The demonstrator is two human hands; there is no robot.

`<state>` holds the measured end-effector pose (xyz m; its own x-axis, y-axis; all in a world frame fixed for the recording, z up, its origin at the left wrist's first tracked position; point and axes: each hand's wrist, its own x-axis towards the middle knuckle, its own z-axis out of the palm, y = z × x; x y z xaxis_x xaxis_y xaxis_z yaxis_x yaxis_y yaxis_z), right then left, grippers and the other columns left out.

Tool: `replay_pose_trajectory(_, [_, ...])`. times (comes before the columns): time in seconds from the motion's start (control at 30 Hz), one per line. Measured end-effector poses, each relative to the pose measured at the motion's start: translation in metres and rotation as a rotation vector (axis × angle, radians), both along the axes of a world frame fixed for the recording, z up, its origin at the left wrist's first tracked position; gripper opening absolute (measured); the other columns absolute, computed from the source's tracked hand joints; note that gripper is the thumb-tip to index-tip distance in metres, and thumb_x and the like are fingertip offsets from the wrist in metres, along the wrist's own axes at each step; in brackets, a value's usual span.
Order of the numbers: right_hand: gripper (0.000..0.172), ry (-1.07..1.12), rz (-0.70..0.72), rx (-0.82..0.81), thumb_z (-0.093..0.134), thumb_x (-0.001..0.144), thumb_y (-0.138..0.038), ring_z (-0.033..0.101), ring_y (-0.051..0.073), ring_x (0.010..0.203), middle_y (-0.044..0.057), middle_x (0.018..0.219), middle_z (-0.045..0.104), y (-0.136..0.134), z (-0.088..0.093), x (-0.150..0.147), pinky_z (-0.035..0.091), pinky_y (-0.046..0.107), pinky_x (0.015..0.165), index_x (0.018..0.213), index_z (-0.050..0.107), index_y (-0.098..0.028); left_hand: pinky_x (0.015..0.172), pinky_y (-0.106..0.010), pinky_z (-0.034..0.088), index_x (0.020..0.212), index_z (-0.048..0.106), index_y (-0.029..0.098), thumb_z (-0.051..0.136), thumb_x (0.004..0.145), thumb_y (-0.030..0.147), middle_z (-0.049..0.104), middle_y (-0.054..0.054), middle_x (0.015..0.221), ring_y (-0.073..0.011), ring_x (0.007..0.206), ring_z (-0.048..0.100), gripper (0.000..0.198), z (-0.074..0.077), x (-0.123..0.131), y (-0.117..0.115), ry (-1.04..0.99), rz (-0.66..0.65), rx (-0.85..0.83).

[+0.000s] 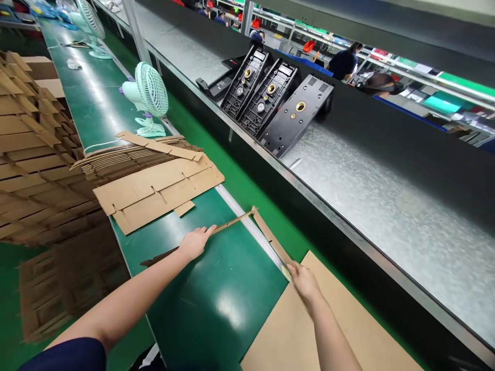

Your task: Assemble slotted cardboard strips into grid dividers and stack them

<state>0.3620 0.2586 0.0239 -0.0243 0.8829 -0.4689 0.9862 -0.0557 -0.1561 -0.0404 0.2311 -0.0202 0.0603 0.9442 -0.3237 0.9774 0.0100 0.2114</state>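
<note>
My left hand (194, 242) presses on the upright edge of a flat cardboard blank (232, 222) that stands on the green bench (216, 288); the fingers lie closed along the thin brown flap. My right hand (303, 281) pinches the blank's other folded flap (270, 239) near the bench's metal edge. The two flaps meet at a corner farther from me, forming an angle. A large flat cardboard sheet (348, 330) lies under my right forearm.
A fanned stack of flat cardboard blanks (154, 180) lies beyond my hands, with taller stacks (34, 154) at the left. Small mint desk fans (149, 98) stand on the bench. Black plastic housings (270, 103) lean on the grey conveyor (367, 206). People work at far stations.
</note>
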Motion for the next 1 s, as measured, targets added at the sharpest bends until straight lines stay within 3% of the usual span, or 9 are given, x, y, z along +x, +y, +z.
replay_pose_trajectory(0.17, [0.042,0.039,-0.013,-0.055,0.032,0.095,-0.042,0.062,0.022,0.101,0.008,0.105,0.069,0.02,0.005,-0.008,0.044,0.028,0.079,0.12,0.06,-0.023,0.083,-0.031,0.046,0.148,0.02,0.029,0.04,0.074,-0.002,0.057,-0.008,0.109,-0.0221,0.104,0.055,0.082,-0.003,0.002,-0.002,0.061,-0.064,0.004])
replay_pose_trajectory(0.37, [0.04,0.052,0.045,-0.043,0.032,0.095,-0.041,0.061,0.023,0.1,0.009,0.104,0.068,0.045,0.018,-0.032,0.042,0.029,0.076,0.114,0.063,-0.022,0.078,-0.029,0.047,0.146,0.019,0.029,0.041,0.072,-0.001,0.058,-0.007,0.108,-0.0212,0.106,0.055,0.082,-0.004,0.003,-0.001,0.09,-0.07,0.009])
replay_pose_trajectory(0.53, [0.037,0.068,0.067,-0.035,0.036,0.094,-0.041,0.061,0.024,0.1,0.009,0.105,0.068,0.051,0.024,-0.027,0.041,0.031,0.077,0.11,0.065,-0.024,0.073,-0.03,0.048,0.141,0.026,0.026,0.041,0.083,0.009,0.059,-0.009,0.112,-0.0214,0.103,0.058,0.063,0.001,-0.004,0.006,0.135,0.01,-0.018])
replay_pose_trajectory(0.63, [0.037,0.087,0.047,-0.047,0.036,0.094,-0.041,0.062,0.024,0.098,0.009,0.102,0.069,0.046,0.021,-0.019,0.042,0.031,0.077,0.108,0.066,-0.024,0.077,-0.033,0.048,0.135,0.035,0.021,0.042,0.089,0.025,0.059,-0.011,0.112,-0.0235,0.105,0.058,0.047,0.005,0.003,0.023,0.165,0.043,0.027])
replay_pose_trajectory(0.73, [0.04,0.105,0.018,-0.057,0.037,0.094,-0.043,0.061,0.025,0.1,0.01,0.105,0.068,0.041,0.017,-0.018,0.043,0.031,0.078,0.112,0.065,-0.022,0.079,-0.032,0.048,0.14,0.029,0.022,0.039,0.093,0.04,0.057,-0.012,0.119,-0.0233,0.108,0.057,0.051,0.008,0.024,0.052,0.126,0.06,0.092])
replay_pose_trajectory(0.87, [0.044,0.102,0.009,-0.05,0.036,0.093,-0.046,0.059,0.026,0.107,0.012,0.114,0.066,0.044,0.013,-0.024,0.044,0.033,0.081,0.12,0.061,-0.021,0.075,-0.03,0.049,0.144,0.026,0.028,0.029,0.095,0.026,0.061,-0.009,0.116,-0.0203,0.099,0.062,0.049,0.005,0.053,0.084,0.076,0.064,0.067])
replay_pose_trajectory(1.0, [0.043,0.069,0.022,-0.063,0.036,0.094,-0.043,0.058,0.026,0.108,0.012,0.115,0.065,0.053,0.008,-0.027,0.044,0.034,0.083,0.122,0.06,-0.02,0.075,-0.031,0.049,0.142,0.028,0.027,0.034,0.09,0.018,0.062,-0.008,0.115,-0.0207,0.096,0.063,0.053,0.001,0.058,0.091,0.085,0.052,0.053])
